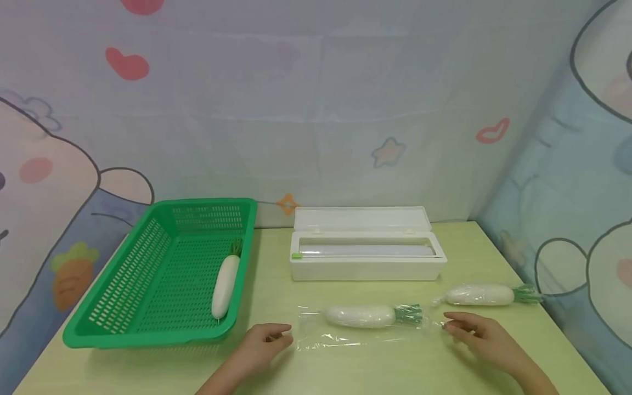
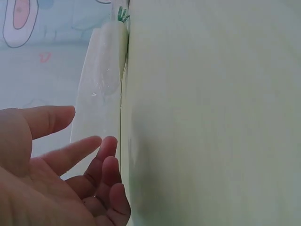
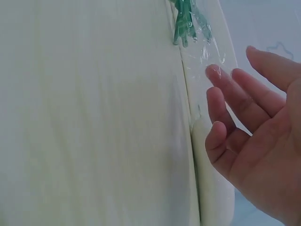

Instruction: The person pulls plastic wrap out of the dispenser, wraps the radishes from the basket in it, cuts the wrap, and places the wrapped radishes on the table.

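A white radish (image 1: 360,316) with cut green stalks lies on the table inside clear plastic wrap (image 1: 336,339), gathered at the stalk end and flat at the other. Just off the wrap's left edge is my left hand (image 1: 261,345), thumb apart from loosely bent fingers, holding nothing. My right hand (image 1: 486,340) hovers by the twisted wrap end beyond the stalks (image 3: 183,23). In the right wrist view its thumb stands away from the relaxed fingers, with nothing pinched. Behind that hand lies another wrapped radish (image 1: 480,294), its left end twisted.
At the left stands a green basket (image 1: 148,341) with one unwrapped radish (image 1: 225,285) along its right side. A white wrap dispenser (image 1: 367,270), lid raised and green slider at the left, stands behind the middle radish. A printed cloth backdrop (image 1: 316,109) closes off the back.
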A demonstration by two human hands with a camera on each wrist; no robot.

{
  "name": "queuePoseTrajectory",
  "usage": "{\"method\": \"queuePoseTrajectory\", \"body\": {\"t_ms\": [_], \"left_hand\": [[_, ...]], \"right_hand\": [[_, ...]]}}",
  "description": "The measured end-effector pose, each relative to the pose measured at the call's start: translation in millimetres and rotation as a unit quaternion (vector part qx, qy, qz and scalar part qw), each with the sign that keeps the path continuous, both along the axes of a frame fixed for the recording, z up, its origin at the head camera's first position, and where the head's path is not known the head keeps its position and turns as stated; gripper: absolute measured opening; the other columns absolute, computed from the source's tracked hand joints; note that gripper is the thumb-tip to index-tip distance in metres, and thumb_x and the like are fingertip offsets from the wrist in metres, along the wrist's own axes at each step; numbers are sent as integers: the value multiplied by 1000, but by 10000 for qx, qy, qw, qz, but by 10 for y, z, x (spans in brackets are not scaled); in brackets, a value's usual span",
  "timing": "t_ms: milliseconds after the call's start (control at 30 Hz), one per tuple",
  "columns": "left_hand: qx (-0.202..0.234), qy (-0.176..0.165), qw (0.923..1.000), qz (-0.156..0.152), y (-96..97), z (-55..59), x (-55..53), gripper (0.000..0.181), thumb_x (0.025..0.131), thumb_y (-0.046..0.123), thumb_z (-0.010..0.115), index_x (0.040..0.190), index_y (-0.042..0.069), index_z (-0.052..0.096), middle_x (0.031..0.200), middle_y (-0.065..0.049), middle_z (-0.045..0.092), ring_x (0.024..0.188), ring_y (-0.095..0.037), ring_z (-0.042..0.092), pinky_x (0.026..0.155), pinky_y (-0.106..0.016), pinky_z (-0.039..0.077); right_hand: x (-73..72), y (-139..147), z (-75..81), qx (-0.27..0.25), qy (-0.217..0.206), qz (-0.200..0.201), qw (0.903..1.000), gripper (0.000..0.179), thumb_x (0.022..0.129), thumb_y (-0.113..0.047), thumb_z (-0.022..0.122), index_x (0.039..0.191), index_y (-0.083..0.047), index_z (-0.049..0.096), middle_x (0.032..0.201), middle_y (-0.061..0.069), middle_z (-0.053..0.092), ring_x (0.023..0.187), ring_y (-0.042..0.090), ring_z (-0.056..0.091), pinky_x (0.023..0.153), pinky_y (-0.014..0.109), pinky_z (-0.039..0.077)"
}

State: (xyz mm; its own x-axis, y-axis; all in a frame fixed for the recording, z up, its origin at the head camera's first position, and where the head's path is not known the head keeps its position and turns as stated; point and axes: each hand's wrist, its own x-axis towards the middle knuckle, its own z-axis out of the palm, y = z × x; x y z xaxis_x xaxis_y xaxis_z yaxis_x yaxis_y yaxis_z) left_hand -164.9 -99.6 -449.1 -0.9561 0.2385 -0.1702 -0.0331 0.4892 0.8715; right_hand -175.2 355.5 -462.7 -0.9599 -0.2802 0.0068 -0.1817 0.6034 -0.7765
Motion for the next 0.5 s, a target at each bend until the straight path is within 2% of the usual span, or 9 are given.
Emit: {"method": "queuePoseTrajectory", "body": {"t_ms": [100,167,233,333,400,500], "left_hand": [[-48,261,9995,149,11,33,3,32,90,18,65,114,-4,66,90,-4,61,77,-15,52,62,-28,47],[-209,717,9971,128,54,78,0,26,90,16,65,108,-2,69,88,-2,62,76,-15,51,64,-27,46],[-494,1377,9892,23,135,134,-16,20,89,14,66,103,1,71,88,-1,64,77,-16,52,66,-26,44],[-1164,2278,9664,-266,318,209,-55,18,89,13,65,102,5,73,92,-1,68,83,-20,56,70,-31,42],[-1749,2725,9446,-543,452,232,-83,21,89,14,65,106,6,73,99,-3,69,89,-23,57,70,-33,41],[-2618,3054,9107,-938,620,221,-111,25,88,19,67,109,6,71,105,-5,69,91,-23,58,69,-33,40]], "right_hand": [[21,13,15,-232,166,-333,9990,34,97,-13,57,122,10,59,105,3,72,90,-7,61,73,19,52],[26,-9,43,-148,455,-607,9970,30,95,-12,60,117,7,63,102,-6,72,89,-9,59,72,18,51],[14,-65,84,41,751,-820,9938,25,93,-14,63,112,3,68,100,-9,72,86,-9,58,69,19,50],[-40,-192,145,518,1140,-886,9882,22,89,-17,69,106,-4,72,99,-4,72,81,-6,56,63,21,47],[-84,-286,170,786,1188,-714,9872,25,87,-21,71,107,-7,72,102,2,72,82,1,58,63,24,47],[-137,-397,170,1075,1030,-371,9882,34,85,-27,73,112,-7,69,109,7,69,89,15,59,69,31,48]]}}
